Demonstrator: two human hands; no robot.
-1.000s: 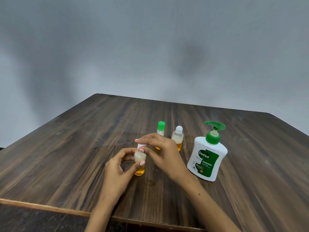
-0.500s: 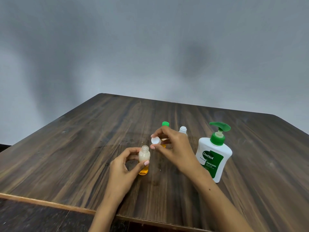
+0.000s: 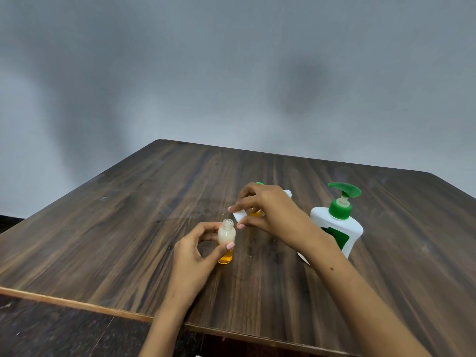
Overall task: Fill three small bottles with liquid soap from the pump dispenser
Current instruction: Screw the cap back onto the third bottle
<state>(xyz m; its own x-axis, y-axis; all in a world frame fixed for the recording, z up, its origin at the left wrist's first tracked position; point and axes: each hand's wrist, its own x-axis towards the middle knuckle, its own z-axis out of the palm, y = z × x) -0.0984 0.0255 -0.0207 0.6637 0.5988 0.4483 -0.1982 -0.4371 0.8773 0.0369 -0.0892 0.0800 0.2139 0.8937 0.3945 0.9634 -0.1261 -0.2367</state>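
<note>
My left hand (image 3: pixel 192 256) sits a little below the middle of the frame, thumb and fingers curled round a small clear plastic bottle (image 3: pixel 226 240) that stands upright on the table (image 3: pixel 128 228). The bottle is round-shouldered with a short threaded neck, its mouth open; the lowest part holds clear orange liquid, and above that the wall looks cloudy and whitish — foam or film, I cannot tell which. Just up and to the right, my right hand (image 3: pixel 273 215) pinches a small smooth white cap (image 3: pixel 239 215) between thumb below and forefinger above, the other fingers bent behind it; the cap hangs just beside the bottle's mouth, not on it. Behind that hand two more small bottles are mostly hidden: a green cap (image 3: pixel 259 183) shows over my knuckles, with a patch of orange below it between my fingers, and a white cap (image 3: pixel 288 194) peeps out to its right. At the right of the frame stands the pump dispenser (image 3: pixel 337 228) — a squat, rounded white plastic body with a green label, a ribbed green collar and a broad green spout pointing right; my forearm crosses its lower left corner. The table is dark, streaky wood-grain laminate with a paler raw edge along the near side. A plain grey wall (image 3: pixel 231 73) fills the upper half.
</note>
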